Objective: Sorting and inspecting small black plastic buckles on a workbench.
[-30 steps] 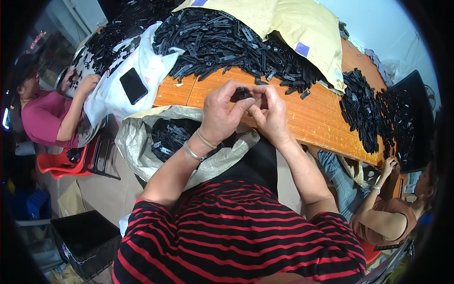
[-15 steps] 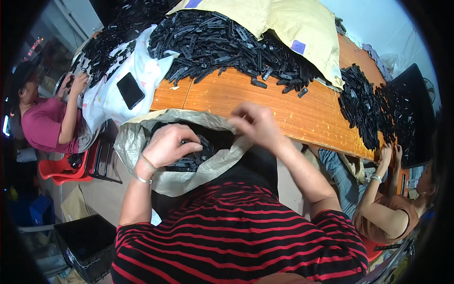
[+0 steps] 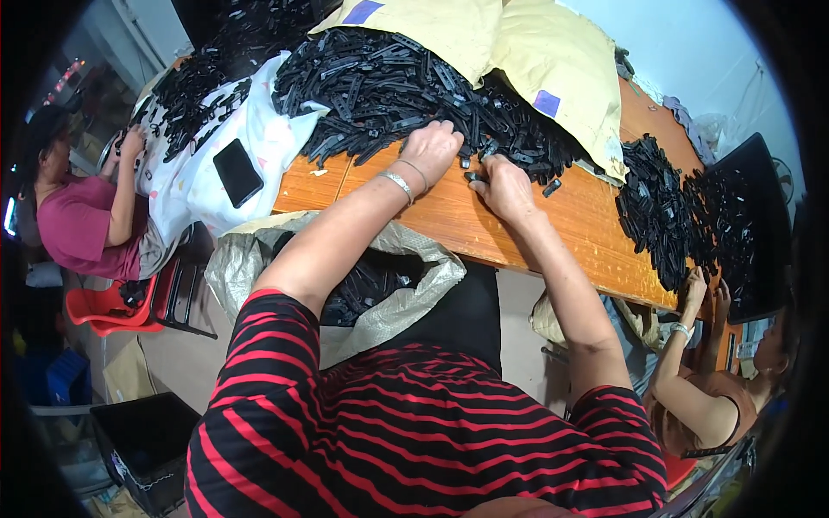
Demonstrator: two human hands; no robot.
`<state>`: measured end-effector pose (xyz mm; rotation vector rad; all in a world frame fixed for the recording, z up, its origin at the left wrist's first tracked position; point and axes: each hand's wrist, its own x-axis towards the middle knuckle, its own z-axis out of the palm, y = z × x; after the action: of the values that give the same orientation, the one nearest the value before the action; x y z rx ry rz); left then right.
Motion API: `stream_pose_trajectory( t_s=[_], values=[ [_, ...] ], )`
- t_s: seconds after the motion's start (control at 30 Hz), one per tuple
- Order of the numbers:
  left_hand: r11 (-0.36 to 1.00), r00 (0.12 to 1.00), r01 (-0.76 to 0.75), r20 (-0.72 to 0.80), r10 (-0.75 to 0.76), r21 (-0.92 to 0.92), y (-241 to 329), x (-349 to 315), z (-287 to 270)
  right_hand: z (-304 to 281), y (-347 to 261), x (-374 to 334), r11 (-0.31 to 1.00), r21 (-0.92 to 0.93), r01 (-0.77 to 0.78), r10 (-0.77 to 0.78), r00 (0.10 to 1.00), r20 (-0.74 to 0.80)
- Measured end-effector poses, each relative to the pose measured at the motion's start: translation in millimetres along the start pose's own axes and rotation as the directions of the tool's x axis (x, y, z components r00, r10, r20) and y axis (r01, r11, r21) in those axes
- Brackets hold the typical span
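Observation:
A large heap of small, elongated black plastic pieces covers the far part of the wooden table. My left hand is at the heap's front edge, fingers curled down among the pieces; whatever its fingertips hold is hidden. Just to its right, my right hand pinches a black plastic piece at its fingertips, low over the bare wood. Under my left forearm, against my lap, an open grey woven sack contains more of these pieces.
Yellowish paper sacks lie over the heap's back. A phone rests on white plastic sheeting at left. Co-workers sit on both sides, the right one's hands by a smaller black heap. A black crate stands at lower left.
Both hands have moved: the left from the sack's opening forward to the heap, the right from the sack's rim forward to the table. The right hand now holds a black plastic piece.

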<state>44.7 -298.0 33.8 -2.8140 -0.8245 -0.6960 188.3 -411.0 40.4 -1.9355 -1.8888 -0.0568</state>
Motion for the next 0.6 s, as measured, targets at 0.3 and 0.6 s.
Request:
stream_pose_trajectory(
  t_s=[0.3,0.6],
  values=[
    [0.973,0.967,-0.13,-0.24,0.083,-0.189,10,-25,-5,-23,3,-22,0.985,0.175,-0.002,-0.027,0.986,0.167],
    [0.233,0.857,0.417,0.295,-0.423,-0.878,18,-44,-17,-34,-21,-11,0.416,0.844,-0.34,0.178,0.94,0.291]
  ],
)
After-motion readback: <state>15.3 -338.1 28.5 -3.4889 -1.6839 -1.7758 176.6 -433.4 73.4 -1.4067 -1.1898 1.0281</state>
